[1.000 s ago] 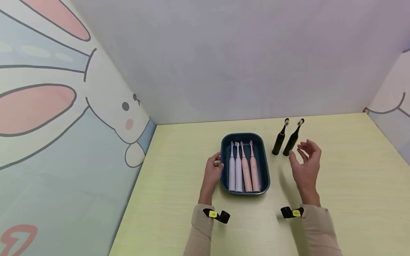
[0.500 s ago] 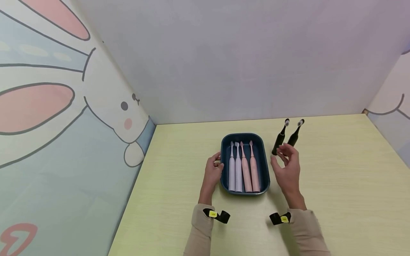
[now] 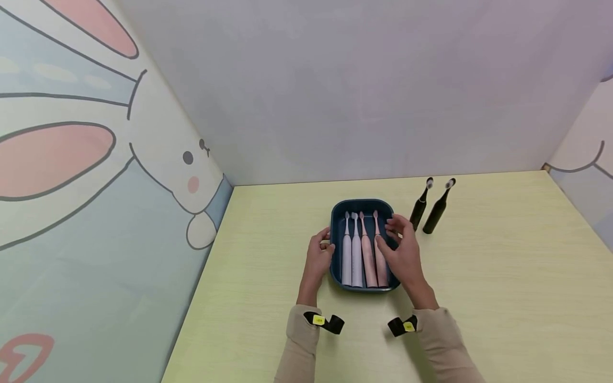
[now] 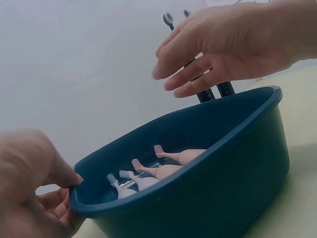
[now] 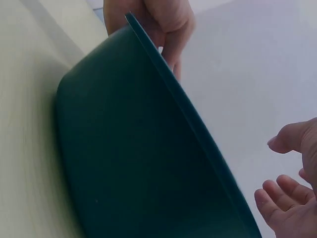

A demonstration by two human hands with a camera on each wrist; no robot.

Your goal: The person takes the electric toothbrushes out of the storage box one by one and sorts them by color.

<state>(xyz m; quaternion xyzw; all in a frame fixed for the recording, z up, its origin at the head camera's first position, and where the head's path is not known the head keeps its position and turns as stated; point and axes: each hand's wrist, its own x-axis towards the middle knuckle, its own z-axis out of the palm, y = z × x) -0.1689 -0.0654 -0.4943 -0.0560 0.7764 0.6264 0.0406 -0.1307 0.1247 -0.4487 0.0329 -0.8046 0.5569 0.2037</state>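
A dark blue-green plastic bin (image 3: 361, 204) stands on the table. Inside lie electric toothbrushes side by side: a pair of whitish toothbrushes (image 3: 351, 260) at left and a pair of pink toothbrushes (image 3: 368, 260) at right, heads toward the back. My left hand (image 3: 317, 260) pinches the bin's left rim, thumb over the edge and fingers against the outside. My right hand (image 3: 406, 255) hovers over the bin's right side with loosely bent fingers and nothing in its grasp; it partly covers the rightmost pink toothbrush. In the left wrist view this hand (image 4: 223, 47) hangs above the rim.
Right of the bin stand two black electric toothbrushes, one nearer black toothbrush (image 3: 419, 208) partly behind the right hand and another black toothbrush (image 3: 438, 210) beyond it. A pale wall (image 3: 364, 96) rises behind the light wooden table (image 3: 268, 239). A rabbit mural (image 3: 158, 149) covers the left wall.
My right hand has moved left, from beside the black toothbrushes to above the bin's right side. My left hand, the bin and the toothbrushes have stayed in place.
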